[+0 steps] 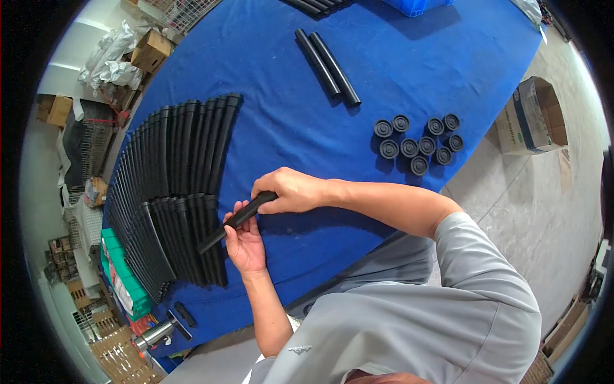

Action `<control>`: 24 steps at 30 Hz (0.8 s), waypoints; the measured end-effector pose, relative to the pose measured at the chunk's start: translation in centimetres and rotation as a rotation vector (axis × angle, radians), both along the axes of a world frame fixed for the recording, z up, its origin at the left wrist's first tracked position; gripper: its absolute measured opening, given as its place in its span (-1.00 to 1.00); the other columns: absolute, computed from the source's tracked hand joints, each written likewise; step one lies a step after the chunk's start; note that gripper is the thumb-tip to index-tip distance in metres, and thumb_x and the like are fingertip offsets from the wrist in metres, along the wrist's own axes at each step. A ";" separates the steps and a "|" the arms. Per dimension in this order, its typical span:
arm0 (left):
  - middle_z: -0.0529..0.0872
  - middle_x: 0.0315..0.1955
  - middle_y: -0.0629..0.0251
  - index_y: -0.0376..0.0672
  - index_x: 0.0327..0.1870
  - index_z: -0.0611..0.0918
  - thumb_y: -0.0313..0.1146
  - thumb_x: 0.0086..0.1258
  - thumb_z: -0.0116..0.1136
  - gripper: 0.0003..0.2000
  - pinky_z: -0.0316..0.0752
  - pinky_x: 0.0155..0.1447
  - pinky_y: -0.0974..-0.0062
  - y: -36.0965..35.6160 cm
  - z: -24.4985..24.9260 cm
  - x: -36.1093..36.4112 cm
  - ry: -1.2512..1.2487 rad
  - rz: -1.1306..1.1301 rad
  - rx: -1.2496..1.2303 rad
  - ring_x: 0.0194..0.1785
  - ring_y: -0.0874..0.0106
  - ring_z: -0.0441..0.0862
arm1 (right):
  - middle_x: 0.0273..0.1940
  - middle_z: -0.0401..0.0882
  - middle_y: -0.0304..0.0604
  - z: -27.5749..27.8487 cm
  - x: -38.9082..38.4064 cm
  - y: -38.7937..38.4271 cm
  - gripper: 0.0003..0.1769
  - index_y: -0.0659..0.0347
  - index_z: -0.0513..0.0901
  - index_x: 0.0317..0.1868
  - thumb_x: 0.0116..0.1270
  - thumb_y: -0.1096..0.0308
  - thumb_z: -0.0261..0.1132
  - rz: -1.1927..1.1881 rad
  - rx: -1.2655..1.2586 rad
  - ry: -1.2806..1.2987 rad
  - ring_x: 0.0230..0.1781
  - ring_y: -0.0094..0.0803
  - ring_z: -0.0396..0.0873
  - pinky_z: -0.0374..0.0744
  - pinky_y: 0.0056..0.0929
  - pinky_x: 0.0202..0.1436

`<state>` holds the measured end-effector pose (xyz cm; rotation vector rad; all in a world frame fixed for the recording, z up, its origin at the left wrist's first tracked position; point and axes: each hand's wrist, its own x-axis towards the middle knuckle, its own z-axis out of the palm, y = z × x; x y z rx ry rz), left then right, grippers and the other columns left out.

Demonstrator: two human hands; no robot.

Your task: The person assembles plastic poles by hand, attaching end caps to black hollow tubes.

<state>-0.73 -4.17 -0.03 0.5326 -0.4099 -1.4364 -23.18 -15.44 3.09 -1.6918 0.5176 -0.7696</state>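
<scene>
A black tube is held at a slant over the blue cloth. My right hand is wrapped round its upper end. Around the middle of the tube are the fingers of my left hand, palm up. The tube's lower end lies over the edge of the rows of black tubes, which lie side by side on the left of the table. Two separate black tubes lie at the top middle. Several round black caps are grouped on the right.
Blue cloth covers the table. A green bin, a metal cylinder and a small dark object are at lower left. A blue crate sits at the top edge. An open cardboard box stands on the floor at right.
</scene>
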 end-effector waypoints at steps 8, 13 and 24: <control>0.60 0.34 -0.11 -0.27 0.23 0.63 -0.34 0.62 0.17 -0.71 0.40 0.62 0.06 0.0 0.3 -0.1 -0.006 -0.001 -0.003 0.51 0.04 0.45 | -0.41 0.71 -0.07 0.1 0.0 -0.4 -0.62 0.34 0.69 -0.04 0.35 0.18 0.46 0.066 0.093 0.080 -0.43 -0.31 0.74 0.68 -0.33 -0.35; 0.60 0.34 -0.11 -0.27 0.22 0.62 -0.35 0.61 0.18 -0.72 0.41 0.61 0.06 0.1 0.0 0.1 -0.023 0.021 -0.013 0.52 0.03 0.45 | -0.41 0.71 -0.05 1.3 -0.8 -0.3 -0.67 0.35 0.69 -0.05 0.38 0.23 0.44 0.085 0.110 0.094 -0.46 -0.31 0.74 0.67 -0.29 -0.35; 0.58 0.36 -0.08 -0.28 0.24 0.61 -0.34 0.60 0.19 -0.70 0.37 0.64 0.06 0.2 0.1 0.1 0.000 0.024 0.004 0.51 0.05 0.45 | -0.37 0.74 -0.06 1.4 -0.4 -0.3 -0.63 0.40 0.69 -0.02 0.44 0.19 0.41 0.009 0.088 0.068 -0.44 -0.34 0.78 0.71 -0.37 -0.34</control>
